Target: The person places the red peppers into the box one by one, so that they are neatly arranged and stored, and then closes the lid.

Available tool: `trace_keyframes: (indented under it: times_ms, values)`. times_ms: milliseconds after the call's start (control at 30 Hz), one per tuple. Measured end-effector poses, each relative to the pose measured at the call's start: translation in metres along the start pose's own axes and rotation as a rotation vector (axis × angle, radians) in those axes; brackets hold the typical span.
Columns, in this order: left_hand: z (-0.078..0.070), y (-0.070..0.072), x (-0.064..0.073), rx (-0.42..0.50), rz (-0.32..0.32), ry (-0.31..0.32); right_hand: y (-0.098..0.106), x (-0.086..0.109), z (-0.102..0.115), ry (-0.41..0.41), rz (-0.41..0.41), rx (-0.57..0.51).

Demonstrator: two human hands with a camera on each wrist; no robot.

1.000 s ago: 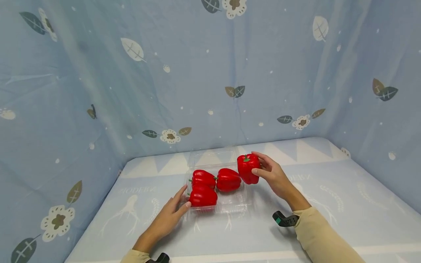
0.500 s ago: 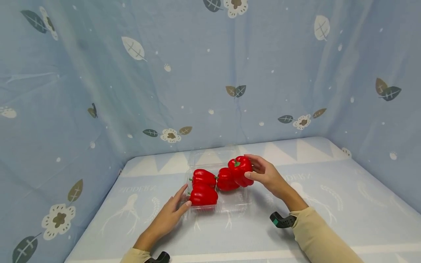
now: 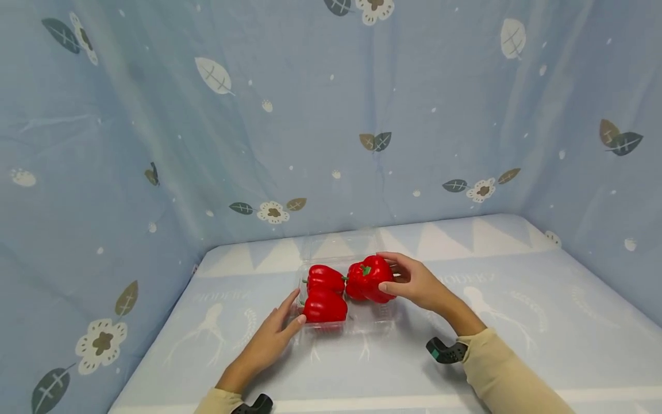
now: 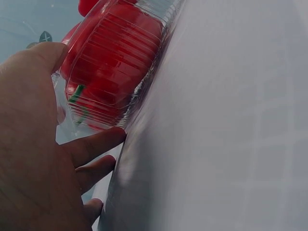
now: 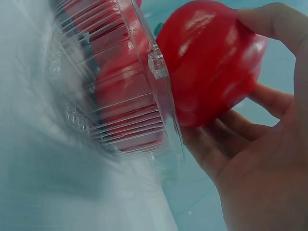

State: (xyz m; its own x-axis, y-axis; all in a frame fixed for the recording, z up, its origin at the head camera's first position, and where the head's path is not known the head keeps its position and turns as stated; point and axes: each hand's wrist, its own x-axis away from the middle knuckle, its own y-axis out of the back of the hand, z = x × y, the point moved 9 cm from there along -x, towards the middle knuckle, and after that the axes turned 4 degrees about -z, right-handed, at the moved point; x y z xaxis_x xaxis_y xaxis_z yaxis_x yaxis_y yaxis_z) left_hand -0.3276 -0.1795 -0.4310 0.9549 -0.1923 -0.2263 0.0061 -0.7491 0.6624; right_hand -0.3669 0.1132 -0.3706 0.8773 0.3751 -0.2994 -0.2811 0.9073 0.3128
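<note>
A clear plastic clamshell container point(image 3: 369, 326) lies with its lid folded back, and red bell peppers sit inside it. Two peppers, the rear left pepper point(image 3: 324, 278) and the front left pepper point(image 3: 324, 306), fill its left side. Another pepper point(image 3: 353, 287) sits to their right, partly covered. In my right hand point(image 3: 416, 283) I hold a further bell pepper point(image 3: 374, 279) between thumb and fingers, stem facing the left pair, over the container's right part. My left hand point(image 3: 271, 336) touches the container's left corner with thumb and fairly straight fingers.
The transparent lid point(image 3: 338, 244) lies behind the container on the pale patterned tablecloth point(image 3: 207, 339). A blue floral curtain point(image 3: 331, 115) encloses the back and both sides. Dark bands point(image 3: 446, 349) circle both wrists.
My right hand has carried its bell pepper leftward and down, from beside the container to over its right part, covering more of the pepper there. My left hand stays at the container's corner.
</note>
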Motion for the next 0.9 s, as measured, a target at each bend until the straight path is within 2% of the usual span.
trace_keyframes:
  times_ms: [300, 500, 733, 900]
  values:
    - [-0.001, 0.0, -0.001, 0.003, 0.003, 0.005, -0.002, -0.001, 0.002, -0.006, 0.033, 0.023]
    - [0.002, 0.001, 0.0, 0.007, 0.013, 0.023, -0.006, -0.003, 0.007, -0.004, 0.1, 0.061]
    - [0.001, 0.003, -0.001, 0.008, 0.0, 0.011, -0.011, -0.007, 0.013, -0.06, 0.203, 0.151]
    - [0.004, 0.001, 0.0, 0.001, 0.0, 0.027, -0.015, -0.008, 0.013, -0.099, 0.249, 0.2]
